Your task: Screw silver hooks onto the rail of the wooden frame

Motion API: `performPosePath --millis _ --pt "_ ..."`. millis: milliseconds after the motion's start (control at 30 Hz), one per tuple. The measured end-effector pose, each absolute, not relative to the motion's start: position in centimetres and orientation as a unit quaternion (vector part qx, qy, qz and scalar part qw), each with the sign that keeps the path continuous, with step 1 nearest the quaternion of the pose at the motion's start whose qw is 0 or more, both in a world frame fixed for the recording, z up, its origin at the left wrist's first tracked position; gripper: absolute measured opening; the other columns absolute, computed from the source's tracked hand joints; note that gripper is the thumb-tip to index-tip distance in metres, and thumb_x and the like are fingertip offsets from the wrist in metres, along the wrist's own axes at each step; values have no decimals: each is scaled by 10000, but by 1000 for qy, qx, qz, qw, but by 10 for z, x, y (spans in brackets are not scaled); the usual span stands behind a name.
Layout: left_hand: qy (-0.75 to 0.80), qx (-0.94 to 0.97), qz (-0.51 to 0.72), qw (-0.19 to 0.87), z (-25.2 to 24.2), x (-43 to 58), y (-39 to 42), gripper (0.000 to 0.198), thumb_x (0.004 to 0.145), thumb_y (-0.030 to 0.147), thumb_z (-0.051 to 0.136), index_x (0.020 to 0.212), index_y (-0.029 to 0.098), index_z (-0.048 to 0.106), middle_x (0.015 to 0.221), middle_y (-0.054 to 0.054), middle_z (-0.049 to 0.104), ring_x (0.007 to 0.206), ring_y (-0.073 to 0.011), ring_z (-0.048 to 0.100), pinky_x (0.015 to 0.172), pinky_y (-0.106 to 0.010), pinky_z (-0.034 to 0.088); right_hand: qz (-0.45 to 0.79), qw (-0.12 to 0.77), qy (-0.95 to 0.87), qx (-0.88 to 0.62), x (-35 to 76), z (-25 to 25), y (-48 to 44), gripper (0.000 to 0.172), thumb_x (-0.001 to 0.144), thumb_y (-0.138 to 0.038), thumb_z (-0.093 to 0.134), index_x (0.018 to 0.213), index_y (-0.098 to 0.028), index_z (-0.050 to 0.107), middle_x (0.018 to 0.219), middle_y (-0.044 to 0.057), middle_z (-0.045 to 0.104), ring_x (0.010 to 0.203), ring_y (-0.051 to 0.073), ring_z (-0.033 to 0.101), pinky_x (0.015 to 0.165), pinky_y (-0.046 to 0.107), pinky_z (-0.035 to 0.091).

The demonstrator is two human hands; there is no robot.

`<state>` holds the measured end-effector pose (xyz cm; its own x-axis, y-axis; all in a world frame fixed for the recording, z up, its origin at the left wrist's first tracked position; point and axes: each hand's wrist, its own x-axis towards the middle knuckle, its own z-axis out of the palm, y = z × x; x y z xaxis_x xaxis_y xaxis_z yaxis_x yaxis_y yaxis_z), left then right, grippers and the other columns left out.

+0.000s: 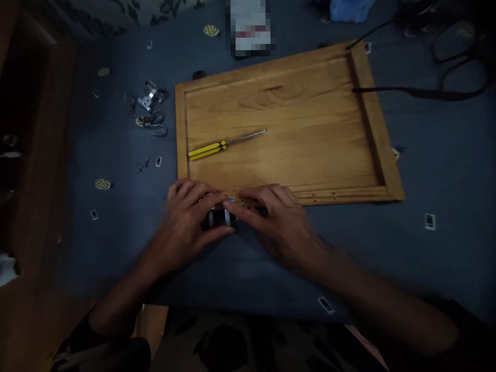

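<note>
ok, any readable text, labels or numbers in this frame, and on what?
Nothing legible.
On the white tags scattered over the blue cloth: dark print, too small and blurred to read.
On the box at the top edge: blurred out, unreadable.
On the screwdriver and the wooden panel: no marking visible.
On the small metal part gripped by the left hand, touched by the right hand: no marking visible.

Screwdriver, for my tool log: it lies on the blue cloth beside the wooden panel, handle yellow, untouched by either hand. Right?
No. The head view shows the screwdriver lying on the wooden panel itself, not the blue cloth; its handle is yellow and it lies untouched.
</note>
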<state>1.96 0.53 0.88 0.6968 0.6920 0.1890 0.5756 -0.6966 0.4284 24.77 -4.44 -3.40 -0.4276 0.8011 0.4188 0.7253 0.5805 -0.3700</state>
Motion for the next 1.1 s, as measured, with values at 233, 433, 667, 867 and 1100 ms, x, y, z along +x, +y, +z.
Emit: performPosePath --millis 233,433,667,867,1100 --pt "352 905 169 168 8 20 6 412 964 520 693 1224 204 650 1120 -65 698 1074 -259 591 964 -437 399 69 297 -837 -454 248 -34 -44 402 1013 -80 484 1331 -234 674 1200 88 693 1053 230 591 887 354 493" --pt "367 900 158 173 9 20 5 424 949 525 715 1236 218 662 1133 -65 708 1095 -265 598 996 -449 404 73 294 -838 -453 248 -35 -44 448 990 -59 511 1363 -267 648 1217 84 694 1068 236 595 908 375 500" --pt "377 896 153 178 10 21 5 434 921 526 749 1229 226 691 1120 -63 712 1091 -270 599 991 -449 412 99 342 -828 -434 252 -34 -44 456 994 -42 483 1383 -255 591 1224 99 674 1079 230 601 886 382 533" --pt "372 900 158 167 9 22 6 429 923 548 735 1208 230 695 1107 -53 719 1081 -261 597 977 -436 402 160 398 -786 -445 257 -28 -43 417 984 -31 507 1313 -243 652 1202 108 699 1058 225 648 867 390 566" --pt "373 898 160 167 8 21 6 435 921 545 742 1216 229 691 1116 -54 720 1083 -260 603 977 -435 407 137 388 -794 -448 254 -29 -42 358 1007 -71 496 1265 -245 674 1171 94 709 1017 219 663 809 371 592"
